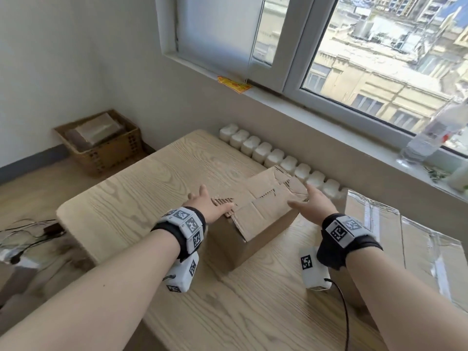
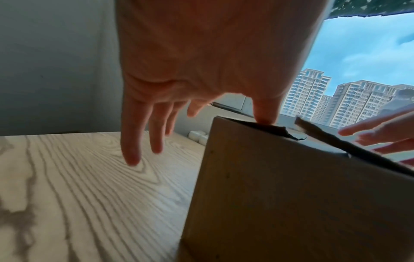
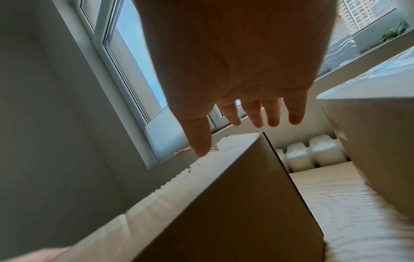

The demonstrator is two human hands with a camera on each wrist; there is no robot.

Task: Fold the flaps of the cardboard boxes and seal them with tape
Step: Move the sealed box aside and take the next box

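a pale wood-grain table (image 1: 141,188) stands against a white wall (image 1: 63,59) under a wide window (image 1: 298,44) with daylight and apartment blocks outside. a white radiator (image 1: 268,154) runs below the sill (image 1: 329,115). a woven basket (image 1: 101,145) sits on the wooden floor (image 1: 38,181) in the corner, with cables (image 1: 27,231) nearby.

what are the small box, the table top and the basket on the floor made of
Small box: plain brown corrugated cardboard, matt; fluting shows along the torn flap edges.
Table top: pale wood grain, smooth and low-sheen; whether solid wood or a printed laminate cannot be told.
Basket: brown, with rows of holes in its walls; looks like moulded plastic or woven fibre, too blurred to settle.
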